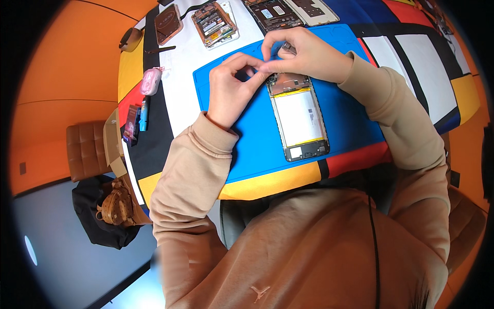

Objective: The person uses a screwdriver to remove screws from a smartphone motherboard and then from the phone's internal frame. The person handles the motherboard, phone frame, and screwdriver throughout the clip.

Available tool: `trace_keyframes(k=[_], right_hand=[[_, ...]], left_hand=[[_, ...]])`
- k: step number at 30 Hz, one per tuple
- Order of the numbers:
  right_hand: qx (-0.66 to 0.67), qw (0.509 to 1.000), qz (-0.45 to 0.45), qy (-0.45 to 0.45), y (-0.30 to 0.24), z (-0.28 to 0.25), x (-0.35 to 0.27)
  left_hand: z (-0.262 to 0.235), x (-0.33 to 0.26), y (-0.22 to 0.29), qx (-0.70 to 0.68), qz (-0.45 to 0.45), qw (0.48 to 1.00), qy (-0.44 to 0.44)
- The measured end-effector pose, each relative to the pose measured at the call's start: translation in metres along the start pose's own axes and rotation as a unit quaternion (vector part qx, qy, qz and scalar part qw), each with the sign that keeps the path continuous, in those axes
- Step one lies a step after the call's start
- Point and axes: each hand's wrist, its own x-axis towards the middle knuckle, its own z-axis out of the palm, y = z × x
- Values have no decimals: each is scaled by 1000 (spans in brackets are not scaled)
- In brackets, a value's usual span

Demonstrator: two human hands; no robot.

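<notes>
An opened smartphone point(298, 116) lies on the blue work mat point(350, 118), its back off. The white battery with yellow edges and the copper-coloured upper board cover show. My left hand point(229, 87) is at the phone's upper left corner, thumb and index finger closed in a pinch. My right hand point(311, 56) comes over the phone's top end, its thumb and index fingertips meeting those of the left. Whatever lies between the fingertips is too small or hidden to tell. A small dark metallic piece point(289, 48) shows against the curled fingers of my right hand; its kind is unclear.
Beyond the mat lie a phone point(168, 24), another opened phone point(213, 24), a larger opened device point(272, 14) and dark tweezers point(160, 50). A pink case point(151, 81), a blue marker point(144, 113) and a small dark box point(131, 123) sit along the left edge.
</notes>
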Motion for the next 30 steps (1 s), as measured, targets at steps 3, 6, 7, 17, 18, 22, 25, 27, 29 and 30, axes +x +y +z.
trace_keyframes(k=[3,6,7,17,18,22,25,27,29,30], right_hand=[[-28,997,-62,38,1,0,0],[-56,995,-58,64,2,1,1],[-63,995,-48,64,2,1,1],[-54,995,-29,77,-1,-1,0],[-49,995,-32,75,-2,-2,0],[-68,994,-42,75,-3,-5,0],[-81,994,-17,65,-4,-4,-1],[-71,996,-7,62,-4,-3,-1],[-47,996,-9,69,-5,-3,-1],[-40,997,-2,72,-5,-3,-1]], left_hand=[[0,0,1,1,-4,1000,1],[-1,-1,3,11,-17,1000,-4],[-1,-1,3,12,-14,1000,-2],[-1,1,3,-8,4,1000,3],[-1,1,3,-11,4,1000,2],[0,1,2,-40,-6,999,0],[-1,1,2,-60,-22,998,-4],[-1,1,1,-65,-29,997,-3],[-1,1,2,-79,-29,996,-7],[-1,1,2,-84,-28,996,-8]])
